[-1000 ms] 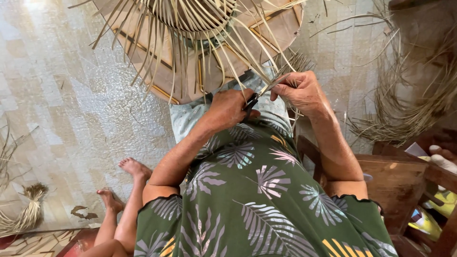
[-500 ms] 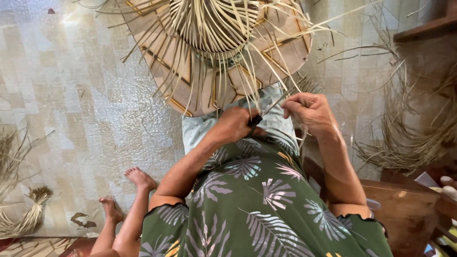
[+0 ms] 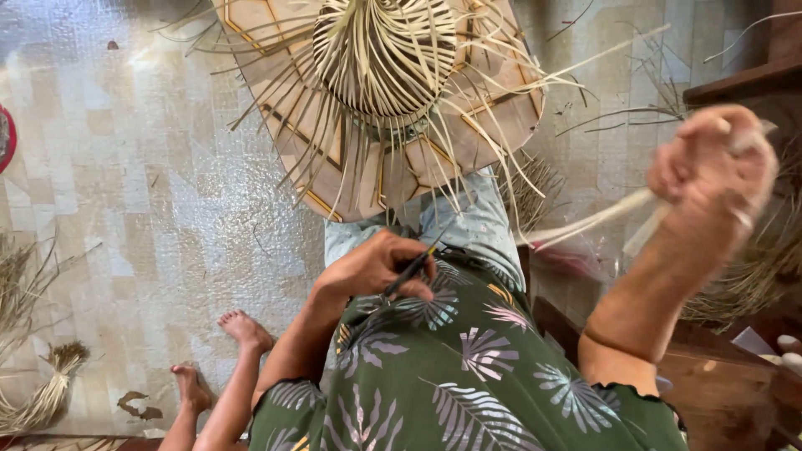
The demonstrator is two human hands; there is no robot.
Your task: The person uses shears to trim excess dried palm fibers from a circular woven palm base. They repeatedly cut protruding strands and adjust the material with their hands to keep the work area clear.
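Up to two o'clock swings the right hand (image 3: 710, 179), fist tight on a light, bendy strip (image 3: 585, 224), while the left hand (image 3: 376, 267) pinches a thin tool (image 3: 411, 269).

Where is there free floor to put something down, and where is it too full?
The widest bare floor lies between the woven piece on its board, the feet and the straw bundle at the left edge. It is crowded on the other side: loose straw and wooden furniture surround the right hand. The left hand rests on the lap, holding a thin tool.
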